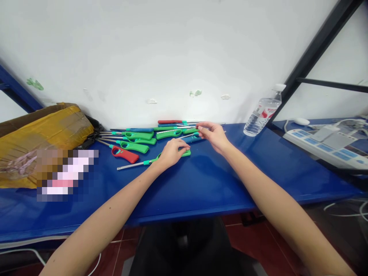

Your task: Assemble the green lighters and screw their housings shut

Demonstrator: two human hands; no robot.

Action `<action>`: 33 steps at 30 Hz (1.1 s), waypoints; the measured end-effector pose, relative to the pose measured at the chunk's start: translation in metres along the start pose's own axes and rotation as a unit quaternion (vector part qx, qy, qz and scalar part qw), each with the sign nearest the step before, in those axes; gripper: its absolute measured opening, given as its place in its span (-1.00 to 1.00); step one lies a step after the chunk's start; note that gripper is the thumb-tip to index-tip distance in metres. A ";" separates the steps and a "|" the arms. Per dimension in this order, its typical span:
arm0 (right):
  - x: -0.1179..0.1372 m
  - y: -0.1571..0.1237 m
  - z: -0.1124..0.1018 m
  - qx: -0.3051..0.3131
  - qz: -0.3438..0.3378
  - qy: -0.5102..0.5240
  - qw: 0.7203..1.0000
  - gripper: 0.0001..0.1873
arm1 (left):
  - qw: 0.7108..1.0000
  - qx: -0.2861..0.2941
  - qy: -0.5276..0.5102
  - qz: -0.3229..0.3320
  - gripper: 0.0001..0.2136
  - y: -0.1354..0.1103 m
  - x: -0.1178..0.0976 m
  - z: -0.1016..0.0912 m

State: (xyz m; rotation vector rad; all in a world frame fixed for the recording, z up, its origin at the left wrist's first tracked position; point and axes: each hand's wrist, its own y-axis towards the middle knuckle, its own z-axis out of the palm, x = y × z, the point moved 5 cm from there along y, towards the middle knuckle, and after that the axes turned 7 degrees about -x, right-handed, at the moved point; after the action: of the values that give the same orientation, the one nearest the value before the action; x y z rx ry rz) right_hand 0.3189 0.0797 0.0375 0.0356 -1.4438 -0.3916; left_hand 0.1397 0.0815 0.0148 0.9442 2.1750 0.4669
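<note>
My left hand [173,151] is closed, thumb and fingertips together, over a green long-nosed lighter [187,153] whose metal nozzle points left. Whether the fingers grip this lighter is hidden. My right hand [215,136] is farther back, its thumb and fingers pinched near the nozzles of several lighters. What lies between those fingertips is too small to make out. Just below them lies a blue lighter [193,138]. Beyond the hands, a red lighter [170,122] and a green lighter [169,133] lie along the wall with nozzles to the right.
Left of my hands lie several green lighters [138,148] and a red lighter [126,154], nozzles leftward. A taped cardboard box [54,134] stands at the left of the blue table [184,195]. A water bottle [263,115] and a power strip [324,143] are at the right.
</note>
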 end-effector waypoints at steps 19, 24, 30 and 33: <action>0.004 -0.002 -0.001 -0.005 -0.001 -0.016 1.000 -0.61 | 0.992 0.047 0.097 0.072 -0.77 -0.007 -0.008 0.003; 0.003 0.000 -0.004 -0.008 -0.002 -0.017 1.000 -0.63 | 0.990 0.064 0.087 0.091 -0.77 -0.008 -0.009 0.003; 0.004 0.001 -0.009 -0.011 -0.005 -0.012 1.000 -0.62 | 0.991 0.067 0.065 0.099 -0.76 -0.011 -0.011 -0.001; 0.005 0.001 -0.009 -0.008 -0.004 -0.005 1.000 -0.56 | 0.991 0.070 0.059 0.100 -0.72 -0.012 -0.011 -0.006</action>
State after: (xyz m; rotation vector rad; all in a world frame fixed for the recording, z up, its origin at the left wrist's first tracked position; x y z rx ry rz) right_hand 0.3282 0.0771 0.0412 0.0267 -1.4504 -0.4108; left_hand 0.1344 0.0650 0.0174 1.2477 2.2531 0.4794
